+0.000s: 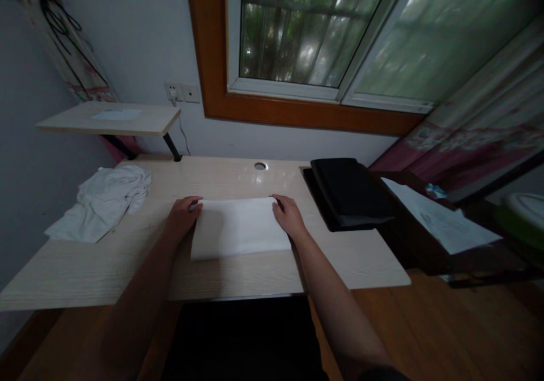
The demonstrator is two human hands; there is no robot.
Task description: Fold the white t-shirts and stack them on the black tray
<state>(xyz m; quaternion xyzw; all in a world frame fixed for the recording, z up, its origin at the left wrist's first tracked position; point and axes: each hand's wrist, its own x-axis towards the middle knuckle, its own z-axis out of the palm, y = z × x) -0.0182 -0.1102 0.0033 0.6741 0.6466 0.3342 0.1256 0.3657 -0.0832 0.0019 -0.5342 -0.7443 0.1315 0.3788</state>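
The left hand (183,216) and right hand (289,213) are facing each other, fingers grasping the far corners of a white sheet (242,226) lying flat on the surface (340,262). Right of them, a black folder (351,187) is resting, contents hidden.

Bare forearms (144,290), black sleeve (382,374), black lower garment (244,338)

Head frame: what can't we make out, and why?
All in the head view:
White sheet: underside hidden by its top.
Left hand, right hand: lower fingers hidden by the hands themselves.
Paper at far right: faint marks too small, dim.
Green-and-white thing: cut off by right edge.
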